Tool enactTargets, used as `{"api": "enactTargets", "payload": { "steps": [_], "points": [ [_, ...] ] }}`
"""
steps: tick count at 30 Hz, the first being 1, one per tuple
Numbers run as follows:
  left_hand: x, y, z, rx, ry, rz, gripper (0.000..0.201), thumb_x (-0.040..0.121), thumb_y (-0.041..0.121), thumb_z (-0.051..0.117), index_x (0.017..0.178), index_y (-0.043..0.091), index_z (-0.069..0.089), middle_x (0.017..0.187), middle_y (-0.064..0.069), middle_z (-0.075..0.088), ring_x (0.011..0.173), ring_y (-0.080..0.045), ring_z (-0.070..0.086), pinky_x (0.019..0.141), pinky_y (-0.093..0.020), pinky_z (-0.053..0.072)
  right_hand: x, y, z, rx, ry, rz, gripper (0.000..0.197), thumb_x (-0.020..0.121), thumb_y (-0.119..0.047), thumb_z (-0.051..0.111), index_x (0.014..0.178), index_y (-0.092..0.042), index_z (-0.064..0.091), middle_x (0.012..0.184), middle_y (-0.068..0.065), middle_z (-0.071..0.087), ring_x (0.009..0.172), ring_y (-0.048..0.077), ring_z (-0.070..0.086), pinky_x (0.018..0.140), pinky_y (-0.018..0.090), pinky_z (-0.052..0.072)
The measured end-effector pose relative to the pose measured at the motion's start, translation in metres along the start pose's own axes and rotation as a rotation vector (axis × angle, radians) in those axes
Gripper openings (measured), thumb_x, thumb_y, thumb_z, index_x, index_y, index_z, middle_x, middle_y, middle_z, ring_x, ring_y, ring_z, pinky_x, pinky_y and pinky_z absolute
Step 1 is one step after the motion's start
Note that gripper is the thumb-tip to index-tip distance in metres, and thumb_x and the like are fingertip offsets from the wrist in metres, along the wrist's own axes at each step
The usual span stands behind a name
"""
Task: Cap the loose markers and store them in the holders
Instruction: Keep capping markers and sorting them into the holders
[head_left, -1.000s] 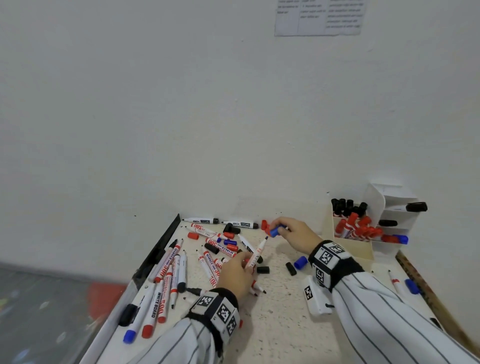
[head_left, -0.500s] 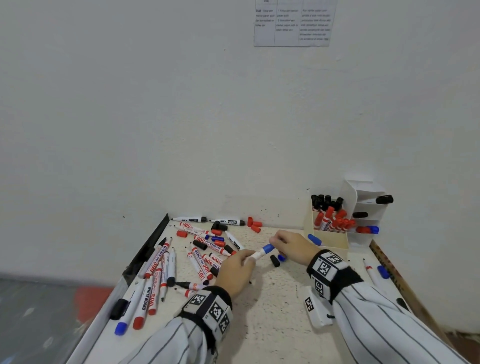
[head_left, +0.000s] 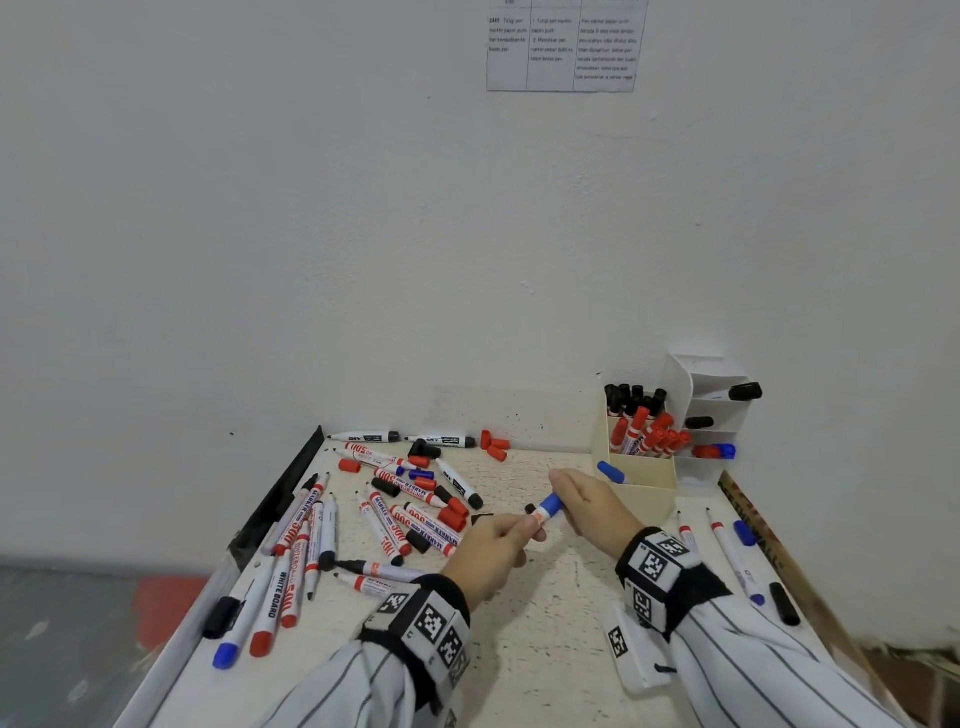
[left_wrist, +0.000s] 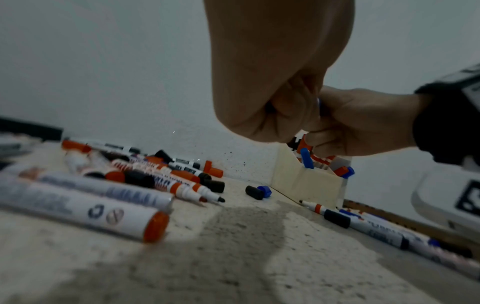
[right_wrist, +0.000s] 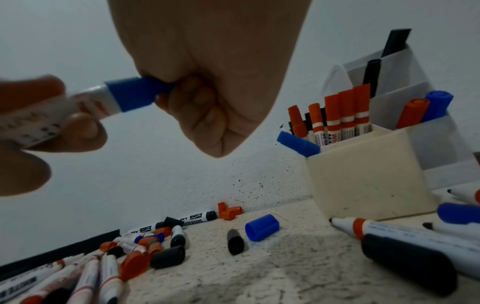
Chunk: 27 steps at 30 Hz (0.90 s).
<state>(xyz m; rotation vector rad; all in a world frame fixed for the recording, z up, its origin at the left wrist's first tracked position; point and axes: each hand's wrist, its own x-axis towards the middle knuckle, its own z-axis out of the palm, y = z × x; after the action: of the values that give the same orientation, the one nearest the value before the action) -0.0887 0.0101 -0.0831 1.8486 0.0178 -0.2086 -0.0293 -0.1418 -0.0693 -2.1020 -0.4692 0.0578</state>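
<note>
My left hand (head_left: 511, 535) grips the white barrel of a marker (right_wrist: 49, 115) above the table's middle. My right hand (head_left: 576, 499) pinches the blue cap (head_left: 549, 505) seated on that marker's tip (right_wrist: 135, 93). Many loose markers (head_left: 395, 514) and red, black and blue caps lie in a pile to the left. A cream holder (head_left: 644, 475) with capped red and black markers stands at the back right, with a blue marker (head_left: 610, 472) leaning in its front cell. A white tiered holder (head_left: 714, 410) stands behind it.
A loose blue cap (right_wrist: 262, 227) and a black cap (right_wrist: 235, 241) lie under my hands. More markers (head_left: 732, 556) and caps lie at the right by a wooden ruler (head_left: 769, 551). The wall runs along the table's back; a black strip (head_left: 280, 499) edges the left.
My right hand brought a blue cap from the back of the table to the marker in my left hand and put it on the tip. The camera has tilted up.
</note>
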Motion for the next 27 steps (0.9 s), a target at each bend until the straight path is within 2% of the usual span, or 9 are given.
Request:
{"api": "enactTargets", "payload": {
  "steps": [4,9,14,18,20,22,23,25,27],
  "points": [
    [0.002,-0.002,0.0,-0.056,-0.022,-0.02,0.032,0.098,0.041,0.04,0.088,0.021,0.063,0.059,0.005,0.043,0.035,-0.004,0.029,0.037,-0.016,0.024,-0.003,0.004,0.0,0.004,-0.026,-0.021,0.033,0.1,-0.025,0.034,0.069,-0.017,0.039,0.057,-0.006,0.035,0.044,0.001,0.037,0.054,0.019,0.028],
    [0.009,-0.004,0.003,0.051,0.102,0.087,0.027,0.094,0.038,0.05,0.09,0.021,0.07,0.058,0.007,0.05,0.05,-0.004,0.043,0.055,-0.02,0.035,0.001,0.01,0.001,0.0,-0.015,0.032,0.033,0.098,-0.03,0.041,0.069,-0.014,0.039,0.054,-0.004,0.035,0.043,0.004,0.034,0.053,0.022,0.029],
    [0.021,0.002,-0.001,0.001,0.045,0.109,0.021,0.092,0.037,0.053,0.086,0.021,0.065,0.068,0.006,0.054,0.049,0.0,0.044,0.05,-0.015,0.034,0.008,0.004,-0.009,0.171,-0.012,0.054,0.022,0.094,-0.024,0.05,0.089,-0.003,0.052,0.067,0.0,0.061,0.054,0.009,0.054,0.051,0.021,0.044],
    [0.038,0.007,-0.005,0.121,0.022,0.061,0.027,0.097,0.048,0.034,0.094,0.031,0.055,0.079,0.01,0.05,0.072,-0.005,0.046,0.069,-0.019,0.039,0.016,-0.01,-0.028,0.175,0.154,-0.051,0.007,0.094,-0.015,0.049,0.092,-0.01,0.053,0.081,0.0,0.065,0.057,0.007,0.059,0.054,0.017,0.048],
    [0.051,0.0,-0.009,0.289,0.079,0.019,0.032,0.1,0.044,0.025,0.086,0.031,0.051,0.081,0.012,0.048,0.076,-0.001,0.045,0.091,-0.032,0.042,0.019,-0.013,-0.043,0.091,0.312,-0.114,0.008,0.096,-0.014,0.045,0.089,-0.017,0.049,0.082,0.001,0.061,0.059,0.009,0.056,0.055,0.016,0.046],
    [0.067,-0.013,-0.013,0.581,0.079,-0.071,0.041,0.101,0.04,0.023,0.11,0.02,0.057,0.116,-0.005,0.056,0.112,-0.015,0.048,0.11,-0.04,0.028,0.02,-0.012,-0.06,-0.026,0.473,-0.173,0.006,0.096,-0.014,0.042,0.091,-0.016,0.046,0.078,-0.001,0.054,0.062,0.011,0.05,0.056,0.018,0.043],
    [0.074,-0.019,-0.015,0.722,0.059,-0.147,0.047,0.1,0.041,0.022,0.13,0.015,0.048,0.14,-0.011,0.042,0.132,-0.023,0.034,0.114,-0.044,0.019,0.021,-0.009,-0.067,-0.091,0.527,-0.19,0.005,0.096,-0.013,0.042,0.092,-0.015,0.045,0.077,-0.002,0.051,0.064,0.01,0.048,0.058,0.017,0.041],
    [0.082,-0.029,-0.017,0.906,0.013,-0.257,0.058,0.098,0.046,0.019,0.147,0.015,0.022,0.157,-0.007,0.01,0.144,-0.026,0.004,0.114,-0.053,0.006,0.022,0.001,-0.079,-0.209,0.549,-0.202,0.006,0.095,-0.012,0.044,0.09,-0.015,0.045,0.076,-0.003,0.049,0.067,0.01,0.048,0.061,0.016,0.038],
    [0.084,-0.032,-0.018,0.978,-0.005,-0.275,0.063,0.097,0.049,0.017,0.15,0.015,0.01,0.158,-0.005,0.0,0.145,-0.025,-0.006,0.112,-0.055,0.0,0.023,0.014,-0.086,-0.321,0.459,-0.194,0.008,0.095,-0.012,0.045,0.088,-0.014,0.048,0.076,-0.002,0.048,0.068,0.01,0.048,0.062,0.016,0.037]
  ]
}}
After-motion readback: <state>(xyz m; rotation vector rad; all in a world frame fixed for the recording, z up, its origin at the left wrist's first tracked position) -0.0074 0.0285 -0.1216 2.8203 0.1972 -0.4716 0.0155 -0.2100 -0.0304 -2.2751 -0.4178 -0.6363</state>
